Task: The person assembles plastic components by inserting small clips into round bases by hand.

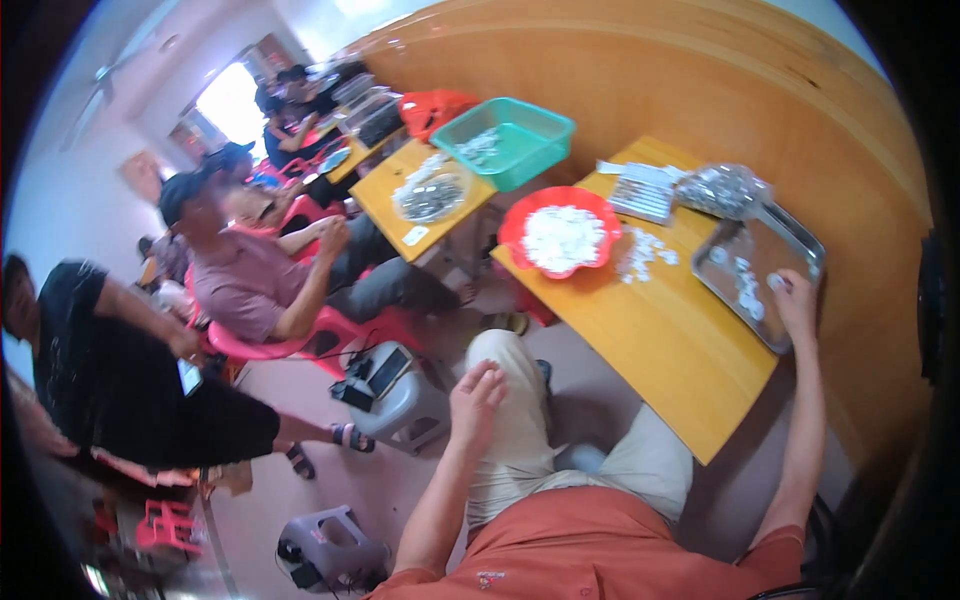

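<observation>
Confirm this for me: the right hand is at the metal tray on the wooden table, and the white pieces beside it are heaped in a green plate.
Not quite. In the head view the right hand is at the metal tray, but the white pieces are heaped in a red plate, not a green one.

Small assembly workroom: wooden tables (655,330), parts-filled trays (800,240), seated workers (260,280) on plastic chairs.

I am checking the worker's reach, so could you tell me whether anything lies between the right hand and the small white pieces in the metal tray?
Nothing visible does. The right hand already rests at the metal tray, fingertips touching the small white pieces.
</observation>
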